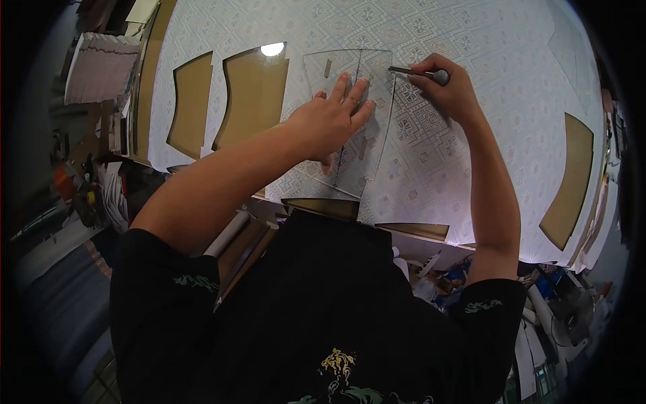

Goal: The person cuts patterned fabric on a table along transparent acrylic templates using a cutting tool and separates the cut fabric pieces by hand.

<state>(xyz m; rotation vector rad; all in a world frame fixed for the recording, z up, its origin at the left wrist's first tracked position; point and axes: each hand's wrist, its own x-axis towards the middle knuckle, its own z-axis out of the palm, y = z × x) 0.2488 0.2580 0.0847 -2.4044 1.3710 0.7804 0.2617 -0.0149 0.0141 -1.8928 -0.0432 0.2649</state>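
My left hand (336,121) lies with fingers spread on a clear template (377,81), pressing it against the patterned sheet (431,172). A dark line runs lengthwise through the template. At the template's upper right corner, my right hand (444,81) grips a pen-like tool (420,72) with a dark shaft and a thick grey end. The tool's tip touches the sheet or the template edge; which one is too small to tell. A pale line follows the template's right edge.
Curved cut-outs in the sheet show a brown surface (252,94) at the left and another (572,182) at the right. A stack of pink-edged paper (101,67) stands at the upper left. Rolls and mixed items lie below the table's near edge.
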